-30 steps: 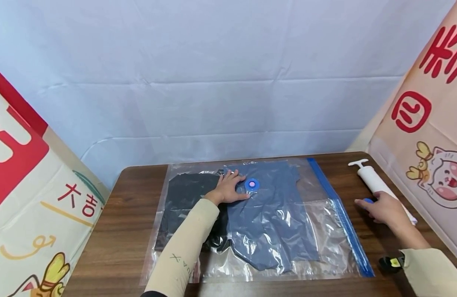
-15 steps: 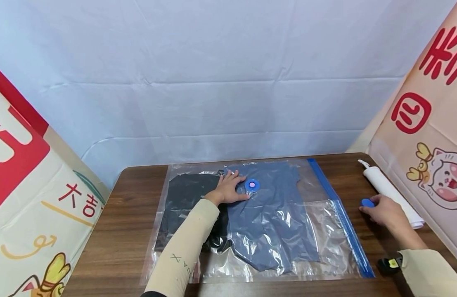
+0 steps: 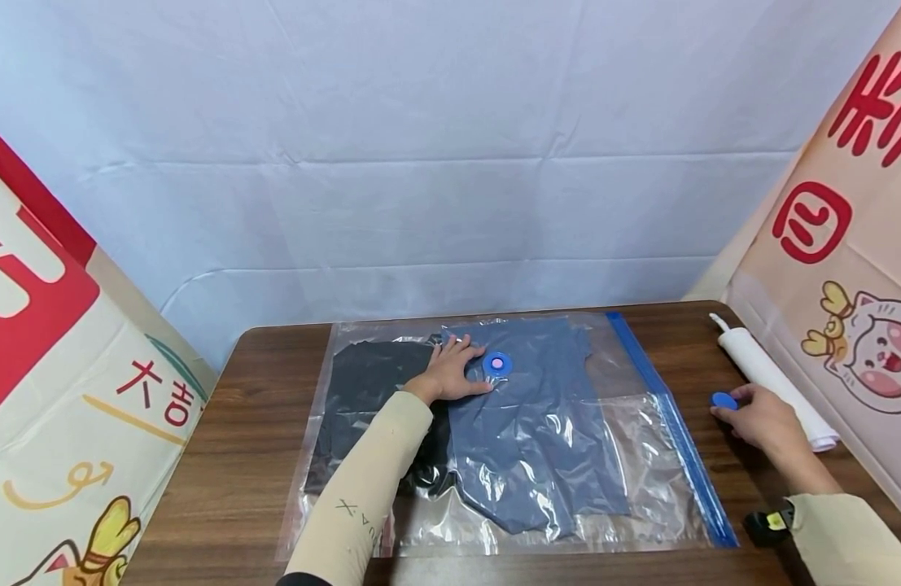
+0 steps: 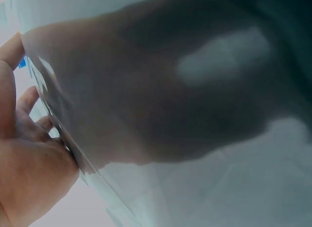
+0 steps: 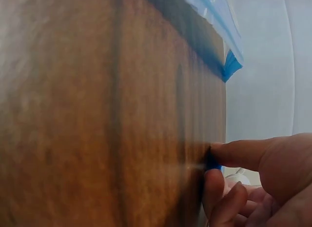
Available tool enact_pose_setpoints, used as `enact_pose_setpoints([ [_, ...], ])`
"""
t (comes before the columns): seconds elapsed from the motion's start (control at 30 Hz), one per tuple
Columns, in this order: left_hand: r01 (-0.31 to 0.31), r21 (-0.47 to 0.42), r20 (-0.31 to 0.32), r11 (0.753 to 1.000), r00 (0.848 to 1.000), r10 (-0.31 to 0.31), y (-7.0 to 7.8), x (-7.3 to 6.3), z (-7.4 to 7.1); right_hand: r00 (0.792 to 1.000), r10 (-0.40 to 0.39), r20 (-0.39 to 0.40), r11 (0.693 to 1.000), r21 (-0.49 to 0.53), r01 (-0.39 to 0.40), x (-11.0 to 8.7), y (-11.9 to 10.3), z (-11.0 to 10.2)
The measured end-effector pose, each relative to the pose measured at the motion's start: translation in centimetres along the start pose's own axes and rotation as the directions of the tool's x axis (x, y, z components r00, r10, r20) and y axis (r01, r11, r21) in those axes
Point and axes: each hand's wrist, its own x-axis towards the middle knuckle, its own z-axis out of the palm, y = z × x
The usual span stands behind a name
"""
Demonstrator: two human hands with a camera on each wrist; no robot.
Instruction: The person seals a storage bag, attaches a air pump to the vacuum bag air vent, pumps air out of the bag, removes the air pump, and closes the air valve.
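A clear plastic vacuum storage bag point(image 3: 644, 468) lies flat, with a dark garment point(image 3: 369, 399) and a blue-grey garment point(image 3: 527, 443) inside. My left hand point(image 3: 450, 373) rests on it with fingers spread, thumb and forefinger just left of the round blue valve point(image 3: 497, 365), whose centre is pink. In the left wrist view the left palm point(image 4: 34, 158) lies against the film. To the right of the bag, my right hand point(image 3: 765, 419) pinches a round blue cap point(image 3: 724, 400) between thumb and fingers, low over the table. Only a sliver of the cap shows in the right wrist view.
Behind the right hand, a white hand pump point(image 3: 768, 378) lies along the right side of the wooden table point(image 3: 216, 456). A blue zip strip point(image 3: 684, 431) runs down the bag's right edge. Pale cloth hangs behind, with printed banners at both sides.
The white pump has shifted right and turned, so its handle shows edge-on. My right hand has moved slightly right, and more of the blue cap shows. The left hand has stayed still.
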Motion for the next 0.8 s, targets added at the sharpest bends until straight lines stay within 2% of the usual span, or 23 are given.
enact_pose_setpoints([
  [0.2,-0.002,-0.003,-0.001,1.0,1.0,0.002,-0.1,0.0,0.1,1.0,-0.011,-0.024,1.0,-0.001,0.011,0.1,0.3,0.2],
  [0.37,-0.004,0.008,-0.001,1.0,1.0,0.004,0.0,0.0,0.0,0.996,-0.068,-0.051,0.998,-0.021,0.067,0.2,0.2,0.5],
  [0.53,-0.003,0.012,0.002,1.0,1.0,0.003,0.1,0.0,0.0,0.991,-0.115,-0.064,0.993,-0.03,0.113,0.4,-0.8,0.6],
  [0.8,-0.004,0.012,0.002,1.0,1.0,0.004,0.0,0.0,0.0,0.974,-0.187,-0.128,0.982,-0.047,0.183,0.5,-3.0,0.7],
])
